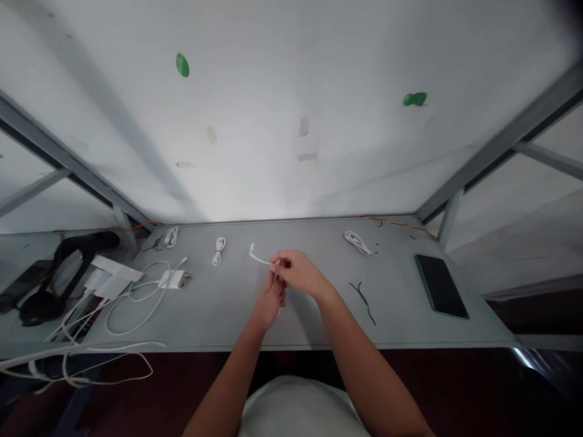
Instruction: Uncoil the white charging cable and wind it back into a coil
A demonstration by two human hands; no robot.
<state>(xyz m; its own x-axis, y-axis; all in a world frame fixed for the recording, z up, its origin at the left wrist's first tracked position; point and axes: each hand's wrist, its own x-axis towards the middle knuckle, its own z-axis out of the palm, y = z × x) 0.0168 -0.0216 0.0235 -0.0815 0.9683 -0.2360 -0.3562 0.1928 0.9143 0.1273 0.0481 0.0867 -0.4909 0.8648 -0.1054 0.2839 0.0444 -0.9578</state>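
Observation:
Both my hands meet above the middle of the grey table (319,328). My right hand (298,272) pinches a short white cable (257,257) whose free end sticks out to the left. My left hand (272,299) is just below it, fingers closed on the same cable, whose bundled part is hidden between the hands.
Coiled white cables lie at the back: one (219,250), another (171,236) and one (357,242). A white charger (173,279) with a loose cable sits at left. Black twist ties (363,300) and a dark phone (441,285) lie at right. Black headphones (54,273) are far left.

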